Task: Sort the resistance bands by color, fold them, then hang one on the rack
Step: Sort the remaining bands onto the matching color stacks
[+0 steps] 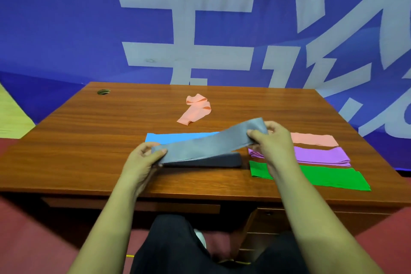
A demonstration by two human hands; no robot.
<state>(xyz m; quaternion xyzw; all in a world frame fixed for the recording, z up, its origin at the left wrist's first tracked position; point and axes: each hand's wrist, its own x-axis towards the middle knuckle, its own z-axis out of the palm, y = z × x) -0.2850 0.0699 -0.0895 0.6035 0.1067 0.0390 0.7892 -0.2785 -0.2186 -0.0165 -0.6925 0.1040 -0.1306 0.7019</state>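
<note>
A grey band [206,145] stretches between my hands just above the wooden table [89,140]. My left hand [142,160] pinches its near left end, and my right hand [271,140] grips its raised right end. A lower grey layer [213,161] lies on the table beneath. Behind it a blue band [175,137] lies flat. To the right lie a folded pink band [315,139], a purple band [320,155] and a green band [329,177], partly covered by my right arm. A loose, unfolded pink band [195,110] lies further back. No rack is in view.
A blue banner [66,29] with large white characters hangs right behind the table. A cable hole [103,91] sits at the table's back left corner. My legs in dark trousers are under the front edge.
</note>
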